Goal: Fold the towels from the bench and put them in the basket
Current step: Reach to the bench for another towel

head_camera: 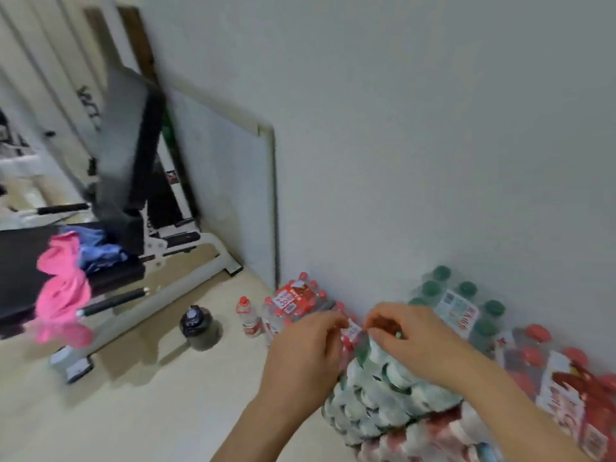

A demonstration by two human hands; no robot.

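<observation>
Now the left hand [306,348] and right hand [410,338] both pinch the top edge of the patterned towel [383,388], so match its corners evenly, I think; the pink towel [63,278] and blue towel [96,248] lie at the edge of the bench [20,261].

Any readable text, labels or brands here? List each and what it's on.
Nothing legible; the frame is blurred.
Black lettering on the white panel: unreadable.
Red label on the red-capped bottle pack: too blurred.
White label on the green-capped bottle pack: too blurred.
Label on the single small bottle: too small.
</observation>
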